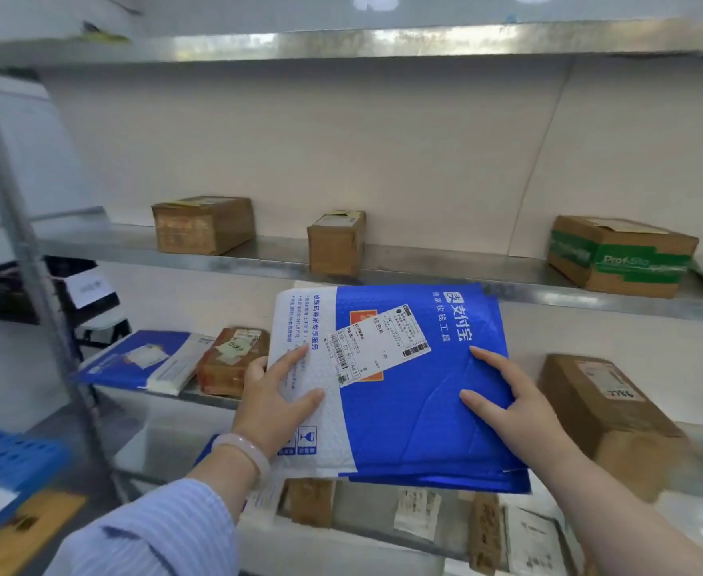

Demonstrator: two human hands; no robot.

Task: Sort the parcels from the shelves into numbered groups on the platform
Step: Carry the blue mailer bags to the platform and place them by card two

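A flat blue and white bubble mailer (pixel 420 392) with a white shipping label is held up in front of the metal shelves. My left hand (pixel 273 405) grips its white left side, thumb on top. My right hand (pixel 507 405) grips its blue right side. The mailer hangs above the lower shelf, tilted towards me, label facing up.
The middle shelf (pixel 445 270) carries brown boxes (pixel 204 224) (pixel 336 241) and a green-taped box (pixel 620 255). On the lower shelf lie another blue mailer (pixel 134 359), a small taped box (pixel 233 359) and a brown box (pixel 603 413). A blue pallet (pixel 5 463) lies at lower left. A steel upright (pixel 30 259) stands at left.
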